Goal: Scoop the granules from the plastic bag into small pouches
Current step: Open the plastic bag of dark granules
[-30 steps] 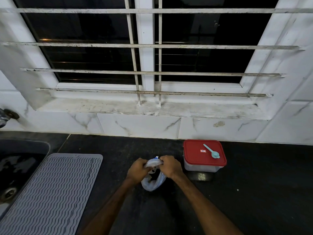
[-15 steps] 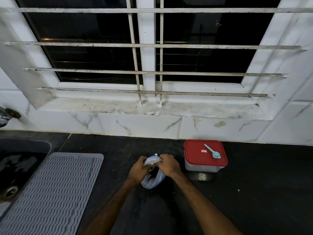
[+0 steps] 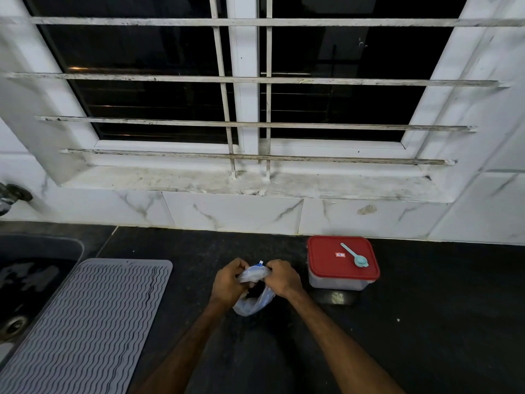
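Observation:
A small clear plastic bag (image 3: 251,304) with dark granules inside sits on the black counter (image 3: 426,322) in front of me. My left hand (image 3: 228,282) grips the left side of the bag's bunched top, and my right hand (image 3: 282,277) grips the right side. Their fingers hide the bag's mouth. A light blue scoop (image 3: 355,255) lies on the red lid of a plastic box (image 3: 341,260) just to the right of my right hand. No small pouches can be made out.
A grey ribbed drying mat (image 3: 85,322) covers the counter at the left, beside a dark sink (image 3: 31,280). The tiled wall and barred window sill (image 3: 255,183) stand behind. Small pale bits (image 3: 337,297) lie in front of the box.
Both hands have stayed on the bag's top, kneading it a little; the bag's body has shifted slightly. The box and scoop have not moved.

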Demonstrator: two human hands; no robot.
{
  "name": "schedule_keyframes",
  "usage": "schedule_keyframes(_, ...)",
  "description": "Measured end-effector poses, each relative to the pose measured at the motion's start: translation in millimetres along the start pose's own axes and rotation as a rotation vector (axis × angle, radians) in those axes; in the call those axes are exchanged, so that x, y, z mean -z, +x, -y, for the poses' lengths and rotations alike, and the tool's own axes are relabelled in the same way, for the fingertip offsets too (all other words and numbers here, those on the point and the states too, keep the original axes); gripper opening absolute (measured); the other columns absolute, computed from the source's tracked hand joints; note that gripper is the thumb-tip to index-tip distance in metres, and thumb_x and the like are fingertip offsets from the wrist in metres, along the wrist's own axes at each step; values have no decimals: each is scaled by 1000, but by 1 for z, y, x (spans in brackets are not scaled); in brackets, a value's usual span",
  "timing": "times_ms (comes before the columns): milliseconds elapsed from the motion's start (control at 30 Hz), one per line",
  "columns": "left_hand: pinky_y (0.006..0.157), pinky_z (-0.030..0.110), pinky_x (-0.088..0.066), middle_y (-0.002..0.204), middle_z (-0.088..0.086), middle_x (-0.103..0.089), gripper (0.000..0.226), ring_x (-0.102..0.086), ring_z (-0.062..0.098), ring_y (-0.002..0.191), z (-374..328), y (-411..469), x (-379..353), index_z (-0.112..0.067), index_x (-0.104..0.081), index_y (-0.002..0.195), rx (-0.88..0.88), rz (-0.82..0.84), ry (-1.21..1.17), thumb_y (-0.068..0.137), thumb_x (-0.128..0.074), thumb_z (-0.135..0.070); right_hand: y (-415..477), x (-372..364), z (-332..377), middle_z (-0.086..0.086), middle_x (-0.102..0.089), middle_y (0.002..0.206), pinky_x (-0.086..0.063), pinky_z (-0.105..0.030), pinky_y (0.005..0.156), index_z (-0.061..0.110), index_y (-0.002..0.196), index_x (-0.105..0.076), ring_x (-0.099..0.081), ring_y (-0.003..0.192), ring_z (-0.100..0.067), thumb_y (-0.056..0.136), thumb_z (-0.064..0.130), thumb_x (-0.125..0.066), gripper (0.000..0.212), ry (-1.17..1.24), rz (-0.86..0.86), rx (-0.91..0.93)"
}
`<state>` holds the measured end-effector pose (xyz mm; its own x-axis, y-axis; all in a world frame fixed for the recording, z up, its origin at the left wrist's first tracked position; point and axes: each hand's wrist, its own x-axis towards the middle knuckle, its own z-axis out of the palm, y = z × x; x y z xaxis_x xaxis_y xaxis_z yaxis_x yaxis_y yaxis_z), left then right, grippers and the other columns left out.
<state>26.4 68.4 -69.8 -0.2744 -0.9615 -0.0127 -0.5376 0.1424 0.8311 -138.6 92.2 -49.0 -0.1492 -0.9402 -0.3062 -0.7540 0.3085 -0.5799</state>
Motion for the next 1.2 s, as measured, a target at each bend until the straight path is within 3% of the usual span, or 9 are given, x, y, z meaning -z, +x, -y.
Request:
schedule_keyframes(133, 73, 27, -58, 80, -5, -75, 19, -71, 4, 75, 3, 7, 10, -19, -70, 91, -38, 136, 67, 77, -70, -6, -2, -1, 1, -3, -68, 91, -43, -27, 65, 19, 90, -65, -63, 81, -19, 84, 15, -57, 11, 31, -47, -14)
schedule_keyframes(200, 75, 23, -56, 84, -6, -74, 20, -70, 4, 79, 3, 7, 13, -22, -70, 95, -55, 150, 100, 83, -63, -7, -2, -2, 1, -1, -66, 86, -42, -26, 63, 22, 82, -61, -62, 77, -18, 84, 19, -59, 4, 59, -47, -5)
schedule_keyframes(367, 63, 16, -50, 83, -2, -69, 18, -64, 2, 70, -1, 3, 10, -17, -60, 92, -7, 64, 43, 88, -56, 0, 0, -1, 5, 2, -65, 84, -39, -24, 60, 24, 83, -61, -61, 75, -15, 85, 23, -63, 2, 72, -64, 25)
schedule_keyframes(467, 59, 13, -48, 81, -2, -67, 20, -63, 1, 67, -3, 1, 8, -12, -57, 93, 17, 13, -36, 86, -54, 7, 0, -3, 3, -1, -69, 89, -45, -28, 63, 20, 85, -65, -65, 81, -21, 83, 25, -63, 6, 62, -75, 11)
schedule_keyframes(567, 63, 13, -50, 87, -3, -67, 22, -65, 0, 72, -5, 1, 7, -15, -58, 96, 19, 66, -70, 86, -60, 4, 0, -2, -3, -3, -70, 90, -55, -36, 72, 18, 86, -66, -67, 83, -21, 84, 21, -62, 6, 86, -83, -14)
schedule_keyframes(933, 66, 15, -45, 92, -8, -61, 45, -61, 7, 83, -6, 1, -2, -24, -52, 97, 28, 168, 13, 68, -75, 2, 2, 2, -3, -4, -70, 92, -44, -26, 65, 16, 90, -68, -65, 82, -20, 82, 16, -60, 11, 130, -69, -59)
schedule_keyframes(1033, 69, 17, -49, 99, -5, -63, 50, -62, 10, 90, -4, 1, -1, -20, -56, 104, 53, 170, 16, 64, -83, -5, 2, 2, -3, -3, -69, 90, -45, -26, 64, 16, 91, -68, -65, 80, -18, 83, 20, -65, 9, 137, -54, -41)
schedule_keyframes(1133, 79, 28, -54, 106, -2, -62, 60, -61, 12, 97, 1, 1, 1, -25, -56, 105, 87, 212, 24, 57, -90, -14, 1, 1, -4, -2, -69, 91, -45, -27, 64, 17, 93, -67, -64, 80, -16, 83, 21, -66, 11, 127, -47, -36)
schedule_keyframes(1200, 78, 27, -54, 108, -1, -60, 53, -61, 13, 98, 1, -2, 0, -30, -55, 103, 101, 219, 18, 63, -88, -18, 1, 1, -5, -3, -69, 91, -45, -26, 64, 16, 92, -68, -63, 78, -16, 83, 20, -66, 10, 117, -47, -37)
